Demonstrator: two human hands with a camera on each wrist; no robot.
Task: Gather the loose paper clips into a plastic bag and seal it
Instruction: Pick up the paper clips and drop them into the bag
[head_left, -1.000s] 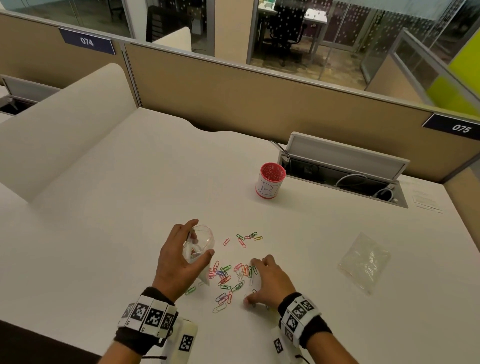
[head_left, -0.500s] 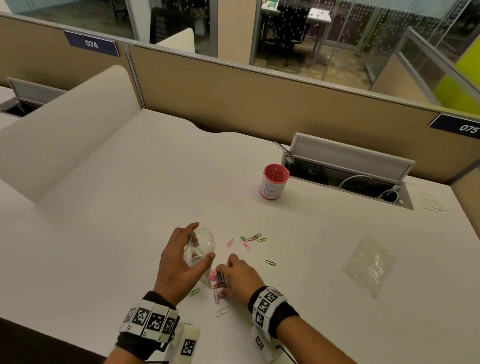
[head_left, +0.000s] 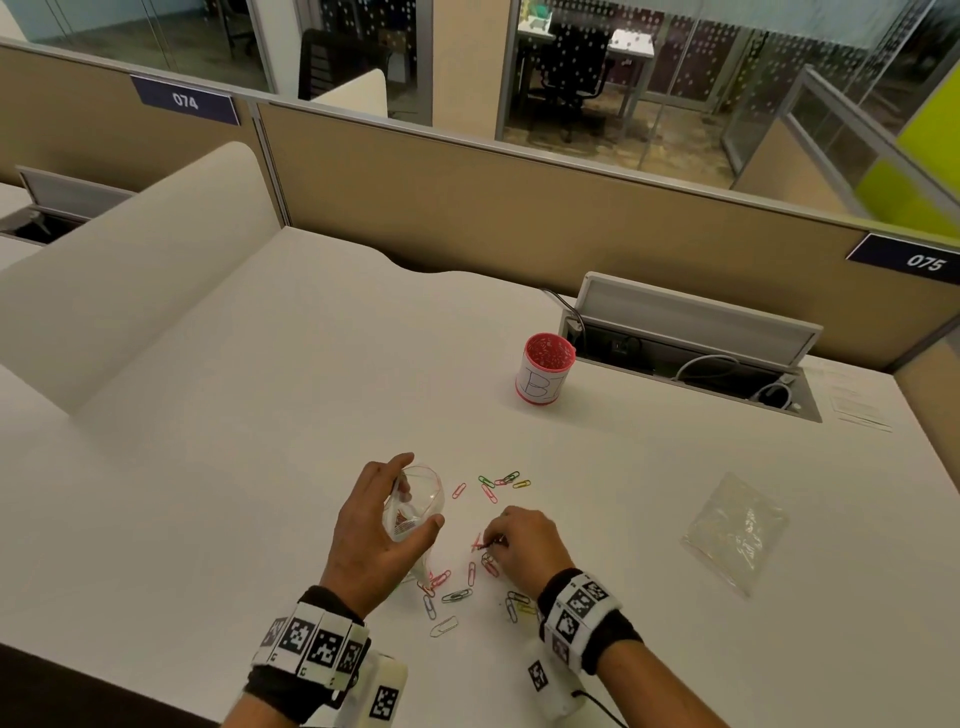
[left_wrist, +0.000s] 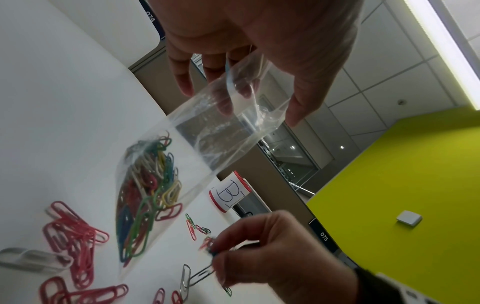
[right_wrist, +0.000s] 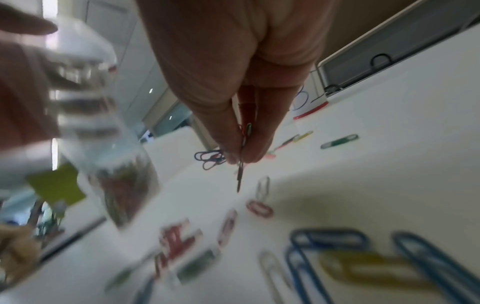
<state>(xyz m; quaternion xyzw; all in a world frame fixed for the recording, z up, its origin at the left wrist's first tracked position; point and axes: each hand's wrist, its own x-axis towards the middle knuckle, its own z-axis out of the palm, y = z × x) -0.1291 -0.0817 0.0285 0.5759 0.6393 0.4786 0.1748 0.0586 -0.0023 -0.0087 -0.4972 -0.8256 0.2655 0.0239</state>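
Note:
My left hand (head_left: 415, 506) grips a clear plastic bag (head_left: 427, 484) by its mouth and holds it open and upright on the white desk (head_left: 260, 467). Several coloured paper clips (left_wrist: 148, 185) lie in the bag's bottom. Just to its right, my right hand (head_left: 492, 540) pinches a few paper clips (right_wrist: 242, 131) between thumb and fingertips, slightly above the desk. Loose paper clips (head_left: 457, 595) are scattered between and in front of my hands, and a small group (head_left: 501, 480) lies further back.
A second clear bag (head_left: 737, 530) lies flat at the right. A red cup (head_left: 545, 369) with a white label stands behind the clips. Behind it is an open cable hatch (head_left: 691, 358) and a tan partition (head_left: 519, 218).
My right hand swept the clip pile to the bag, then drew back right, now pinching a few clips. The pile has thinned and spread. The left hand holds the bag still.

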